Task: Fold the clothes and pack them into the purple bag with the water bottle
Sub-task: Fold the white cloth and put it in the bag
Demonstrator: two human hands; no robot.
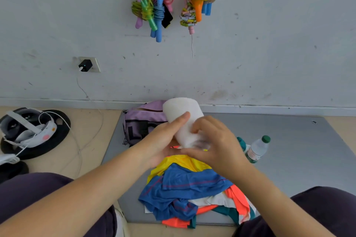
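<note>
Dark trouser legs [38, 198] frame the near edge, and between them a loose heap of clothes [192, 194] lies on the grey mat [298, 150]: a blue garment on top, yellow beneath it at the far side, orange, white and teal at the near right. Above the heap both hands hold a rolled white cloth [182, 119], perhaps a towel, raised clear of the pile. The left hand [165, 140] has its grip wrapped under the roll with the thumb pressed on its face; the right hand [217, 140] has its fingers curled over the lower end, pinching it closed. Just beyond, against the wall, sits the purple bag [142, 121], zip open at the top, partly hidden by the roll. A clear water bottle [257, 149] with a green cap lies on the mat to the right, near a teal item I cannot identify. A headset [28, 127] and cables rest on the floor at far left. The roll looks bulky for the bag mouth; if either hand loosens during the reach, it will likely unroll and need redoing.
</note>
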